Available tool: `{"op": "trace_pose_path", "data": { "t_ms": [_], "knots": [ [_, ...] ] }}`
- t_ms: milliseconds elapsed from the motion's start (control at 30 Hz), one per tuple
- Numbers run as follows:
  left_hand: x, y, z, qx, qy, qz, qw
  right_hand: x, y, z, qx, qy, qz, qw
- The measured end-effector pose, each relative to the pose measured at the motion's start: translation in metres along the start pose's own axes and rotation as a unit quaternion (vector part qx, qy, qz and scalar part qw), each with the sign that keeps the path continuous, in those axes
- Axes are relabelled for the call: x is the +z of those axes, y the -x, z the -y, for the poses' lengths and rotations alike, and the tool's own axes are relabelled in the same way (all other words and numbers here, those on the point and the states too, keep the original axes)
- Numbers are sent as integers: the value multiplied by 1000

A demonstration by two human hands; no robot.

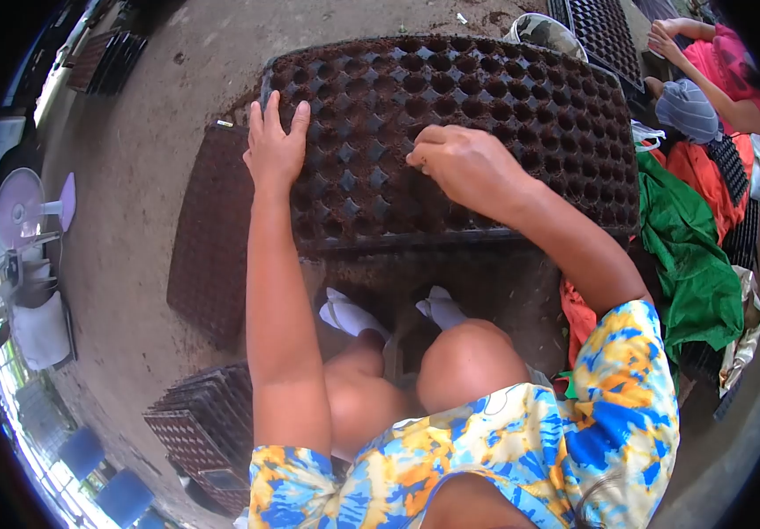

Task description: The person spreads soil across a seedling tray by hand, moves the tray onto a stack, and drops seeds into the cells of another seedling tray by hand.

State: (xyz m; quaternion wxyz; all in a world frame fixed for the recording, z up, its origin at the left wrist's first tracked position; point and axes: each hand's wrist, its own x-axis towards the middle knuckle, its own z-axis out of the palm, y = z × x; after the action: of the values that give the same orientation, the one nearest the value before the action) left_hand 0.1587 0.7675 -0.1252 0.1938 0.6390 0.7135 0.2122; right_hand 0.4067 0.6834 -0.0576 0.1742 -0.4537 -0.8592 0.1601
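A large black seedling tray point(344, 231) with rows of round cells, dusted and partly filled with brown soil, lies in front of me. My left hand point(277, 145) rests on its left edge, fingers spread, holding nothing. Over the middle of the tray is my right hand point(464, 163), its fingers pinched together and pointing down at the cells. Whatever those fingertips may hold is hidden or too small to name.
Another soil-covered tray point(208, 238) lies at the left, with stacked trays point(199, 432) below it. A white bucket point(549, 33) stands behind. Green cloth point(693, 256) lies at the right. Another person point(728, 75) sits at the upper right. A fan point(22, 209) stands far left.
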Motion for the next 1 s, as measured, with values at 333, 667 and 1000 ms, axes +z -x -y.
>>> {"op": "trace_pose_path", "data": {
  "t_ms": [333, 667, 1000],
  "knots": [
    [1, -3, 4, 8, 14, -2, 1000, -2, 21, 19, -31, -27, 4, 999],
    [2, -6, 7, 4, 40, 0, 999, -5, 24, 51, -62, -49, 11, 997],
    [-6, -9, 2, 30, 199, 11, 979, 20, -3, 70, -124, -20, 37, 991]
  ]
}}
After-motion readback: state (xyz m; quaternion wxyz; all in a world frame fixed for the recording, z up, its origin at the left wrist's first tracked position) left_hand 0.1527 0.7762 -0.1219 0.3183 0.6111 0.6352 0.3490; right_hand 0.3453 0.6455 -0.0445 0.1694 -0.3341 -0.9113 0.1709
